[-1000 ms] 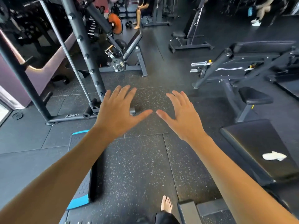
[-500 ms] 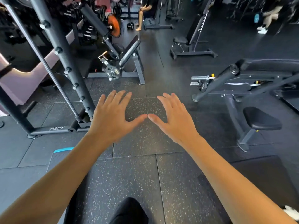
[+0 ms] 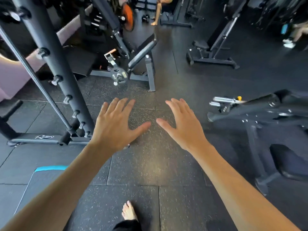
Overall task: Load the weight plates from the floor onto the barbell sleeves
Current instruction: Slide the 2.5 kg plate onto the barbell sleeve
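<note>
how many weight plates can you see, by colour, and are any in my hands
orange plate: 1
dark grey plate: 1
plates in the left hand or right hand: 0
total plates clearly visible: 2

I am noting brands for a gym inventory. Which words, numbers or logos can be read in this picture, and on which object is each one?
Script logo on rack base: blurred, not surely readable.
Raised marks on small grey plate: too small to read.
Nothing else readable.
</note>
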